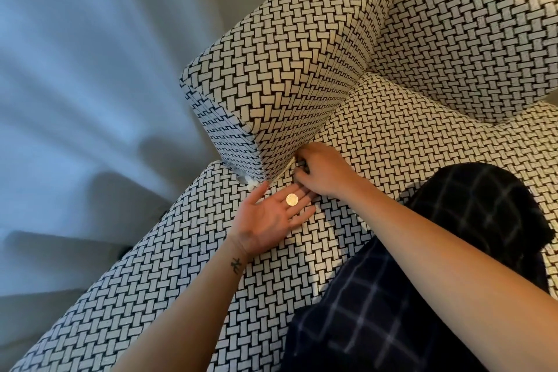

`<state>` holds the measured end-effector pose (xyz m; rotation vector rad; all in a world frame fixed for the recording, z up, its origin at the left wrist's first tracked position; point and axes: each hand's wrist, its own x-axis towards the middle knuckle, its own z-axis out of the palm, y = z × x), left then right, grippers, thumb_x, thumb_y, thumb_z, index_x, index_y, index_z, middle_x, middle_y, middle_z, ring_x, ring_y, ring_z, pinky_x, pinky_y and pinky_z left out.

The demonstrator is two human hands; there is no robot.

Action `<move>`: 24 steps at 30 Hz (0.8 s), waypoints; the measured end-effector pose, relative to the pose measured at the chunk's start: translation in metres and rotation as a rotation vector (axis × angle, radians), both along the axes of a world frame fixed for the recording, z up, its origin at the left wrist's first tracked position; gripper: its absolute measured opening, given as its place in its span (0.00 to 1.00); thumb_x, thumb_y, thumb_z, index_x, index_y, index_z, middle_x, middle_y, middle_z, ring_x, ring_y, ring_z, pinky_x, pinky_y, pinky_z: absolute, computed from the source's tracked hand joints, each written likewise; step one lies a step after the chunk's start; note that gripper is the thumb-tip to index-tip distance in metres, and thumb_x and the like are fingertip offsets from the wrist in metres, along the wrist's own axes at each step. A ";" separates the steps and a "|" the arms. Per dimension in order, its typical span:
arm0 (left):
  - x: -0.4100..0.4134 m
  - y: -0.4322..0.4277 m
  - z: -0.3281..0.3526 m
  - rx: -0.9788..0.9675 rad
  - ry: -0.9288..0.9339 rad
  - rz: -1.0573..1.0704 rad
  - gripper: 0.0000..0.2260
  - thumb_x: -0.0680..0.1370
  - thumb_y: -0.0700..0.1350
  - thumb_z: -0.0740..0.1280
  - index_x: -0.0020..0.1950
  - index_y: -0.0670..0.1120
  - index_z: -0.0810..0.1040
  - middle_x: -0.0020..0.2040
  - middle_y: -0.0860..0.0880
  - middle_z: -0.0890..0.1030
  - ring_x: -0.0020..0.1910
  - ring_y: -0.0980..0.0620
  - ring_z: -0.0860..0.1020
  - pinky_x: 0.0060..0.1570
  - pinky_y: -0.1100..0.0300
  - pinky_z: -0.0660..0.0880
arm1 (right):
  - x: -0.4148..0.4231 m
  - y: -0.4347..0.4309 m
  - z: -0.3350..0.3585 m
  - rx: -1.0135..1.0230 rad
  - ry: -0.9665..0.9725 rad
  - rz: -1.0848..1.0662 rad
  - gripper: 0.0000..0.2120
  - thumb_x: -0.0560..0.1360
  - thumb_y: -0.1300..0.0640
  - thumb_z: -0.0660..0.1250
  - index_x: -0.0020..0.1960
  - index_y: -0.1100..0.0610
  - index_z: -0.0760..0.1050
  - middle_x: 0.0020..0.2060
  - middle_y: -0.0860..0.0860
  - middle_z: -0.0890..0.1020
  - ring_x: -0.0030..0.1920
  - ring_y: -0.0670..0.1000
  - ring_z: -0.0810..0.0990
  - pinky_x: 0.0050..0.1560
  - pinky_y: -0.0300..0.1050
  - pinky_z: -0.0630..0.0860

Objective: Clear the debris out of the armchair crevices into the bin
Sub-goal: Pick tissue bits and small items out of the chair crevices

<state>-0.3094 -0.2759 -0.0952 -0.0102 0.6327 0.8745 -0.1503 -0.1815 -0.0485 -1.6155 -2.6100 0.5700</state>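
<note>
The left hand [268, 214] lies spread flat, palm up, just below the armrest [271, 84]. A gold coin [292, 199] rests on its fingers. The right hand [320, 169] is at the crack [327, 125] under the armrest with its fingers curled in. I cannot tell if they pinch anything. A white scrap [250, 186] pokes out at the armrest's front corner. No bin shows, so I think the job has only just begun.

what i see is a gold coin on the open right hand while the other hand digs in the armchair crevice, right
Not quite: the head view shows the gold coin on the open left hand, while the right hand digs in the armchair crevice.
</note>
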 end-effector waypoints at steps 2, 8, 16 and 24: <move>0.003 0.005 0.001 -0.012 0.008 -0.004 0.30 0.84 0.58 0.54 0.77 0.36 0.67 0.77 0.37 0.69 0.77 0.38 0.66 0.78 0.39 0.56 | -0.007 0.005 -0.003 0.043 -0.128 0.026 0.22 0.79 0.44 0.60 0.63 0.59 0.77 0.61 0.54 0.78 0.65 0.55 0.74 0.66 0.50 0.69; 0.008 0.006 -0.001 0.007 -0.014 -0.061 0.29 0.85 0.59 0.51 0.75 0.37 0.68 0.73 0.37 0.74 0.78 0.39 0.64 0.80 0.38 0.50 | -0.015 0.016 -0.010 0.048 -0.348 0.064 0.34 0.79 0.34 0.50 0.70 0.58 0.74 0.69 0.54 0.75 0.73 0.55 0.67 0.75 0.54 0.58; 0.007 0.008 -0.001 -0.003 -0.067 -0.065 0.32 0.85 0.58 0.52 0.82 0.39 0.55 0.80 0.37 0.62 0.82 0.40 0.56 0.80 0.37 0.49 | -0.017 0.024 -0.017 -0.013 -0.333 0.061 0.40 0.77 0.29 0.49 0.73 0.59 0.71 0.72 0.55 0.73 0.76 0.56 0.62 0.79 0.56 0.50; 0.008 0.010 -0.005 -0.052 -0.145 -0.040 0.32 0.84 0.57 0.53 0.83 0.40 0.54 0.81 0.38 0.60 0.81 0.39 0.57 0.80 0.37 0.50 | -0.018 0.027 -0.026 0.116 -0.359 0.083 0.41 0.75 0.29 0.47 0.69 0.58 0.75 0.65 0.55 0.79 0.70 0.56 0.69 0.76 0.54 0.59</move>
